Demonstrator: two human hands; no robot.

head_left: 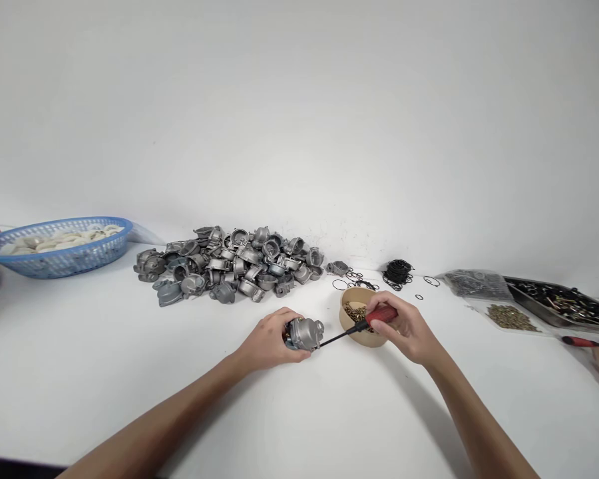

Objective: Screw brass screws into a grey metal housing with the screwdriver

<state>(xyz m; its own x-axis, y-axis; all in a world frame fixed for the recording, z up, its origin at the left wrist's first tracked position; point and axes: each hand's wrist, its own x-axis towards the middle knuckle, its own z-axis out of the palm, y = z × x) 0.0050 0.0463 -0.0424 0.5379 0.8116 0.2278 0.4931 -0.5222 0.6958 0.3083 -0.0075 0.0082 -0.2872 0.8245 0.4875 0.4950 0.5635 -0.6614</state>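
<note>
Left hand [269, 340] clamps a grey metal casting [305, 332] down on the white table [130, 372], near centre, bracing it against the tool. Right hand [404, 326] wraps its fingers around the red-handled screwdriver [364, 324], blade angled left so the tip meets the casting's side. Just behind sits a tan bowl of brass screws [352, 318], within easy reach; farther back, the heap of castings [229, 266].

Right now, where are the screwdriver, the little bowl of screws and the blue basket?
Screwdriver [382, 315], head view: on its red handle, in the right hand.
Bowl [344, 318], head view: on its tan left wall.
Basket [64, 261], head view: on its blue mesh side.
</note>
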